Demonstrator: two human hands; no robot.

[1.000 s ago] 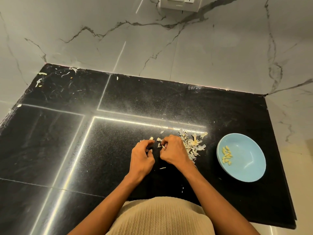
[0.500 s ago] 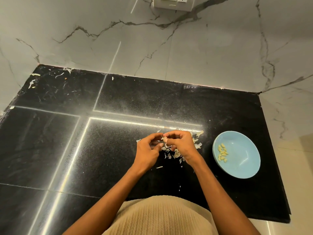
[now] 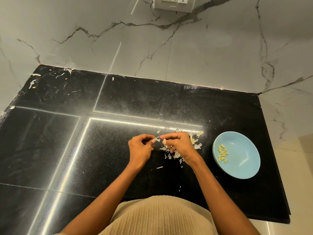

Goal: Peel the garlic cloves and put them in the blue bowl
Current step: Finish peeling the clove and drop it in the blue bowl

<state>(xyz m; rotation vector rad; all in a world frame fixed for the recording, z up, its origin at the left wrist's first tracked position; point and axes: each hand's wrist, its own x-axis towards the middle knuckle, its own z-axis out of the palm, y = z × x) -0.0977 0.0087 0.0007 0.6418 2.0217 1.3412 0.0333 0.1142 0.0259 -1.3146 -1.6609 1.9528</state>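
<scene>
While both hands hover above the black counter [image 3: 118,167], the left hand [image 3: 139,150] pinches a scrap of skin [image 3: 157,139] between thumb and forefinger, other fingers curled. Right hand [image 3: 179,145] curls round a small clove [image 3: 164,141], mostly hidden. Loose peel [image 3: 176,154] lies beneath and beyond it. Blue bowl [image 3: 243,168], well right, holds peeled cloves [image 3: 222,153] at its left side.

Wall socket [image 3: 173,3] at top centre: upper part cut by frame edge. Right hand [image 3: 179,145] covers part of garlic skins [image 3: 174,154]. Item pinched between fingertips too small to identify.
</scene>
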